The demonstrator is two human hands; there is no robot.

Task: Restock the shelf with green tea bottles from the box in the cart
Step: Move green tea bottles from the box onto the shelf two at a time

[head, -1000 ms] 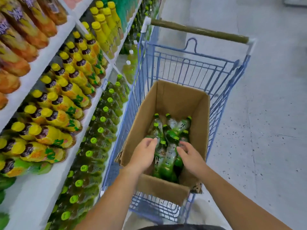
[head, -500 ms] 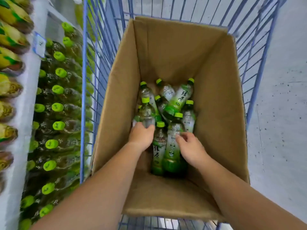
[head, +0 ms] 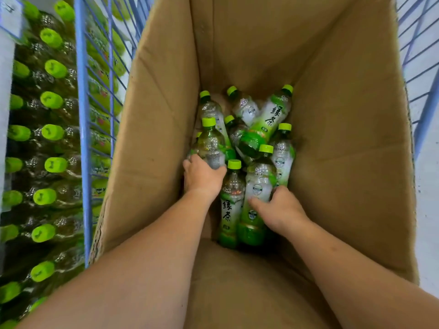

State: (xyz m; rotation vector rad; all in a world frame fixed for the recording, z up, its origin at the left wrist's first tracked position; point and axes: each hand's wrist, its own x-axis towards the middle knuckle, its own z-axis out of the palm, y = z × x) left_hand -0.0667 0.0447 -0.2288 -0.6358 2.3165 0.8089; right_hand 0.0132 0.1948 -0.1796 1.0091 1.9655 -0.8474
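Note:
Several green tea bottles with lime caps lie piled at the bottom of a deep cardboard box (head: 344, 143) inside the blue wire cart (head: 82, 115). My left hand (head: 202, 178) is wrapped around the body of one green tea bottle (head: 211, 143) at the left of the pile. My right hand (head: 280, 210) grips another green tea bottle (head: 257, 186) lying lengthwise at the front. Between the two hands lies a third bottle (head: 231, 200) with its label up. Both forearms reach down into the box.
To the left, beyond the cart's bars, shelf rows (head: 47, 162) hold several green-capped bottles lying cap-outward. The box's tall walls close in around the pile. Pale floor (head: 427, 186) shows to the right of the cart.
The view has dropped closer into the box. Both hands have pushed deeper and closed around bottles: the left on one at the pile's left, the right on the front one.

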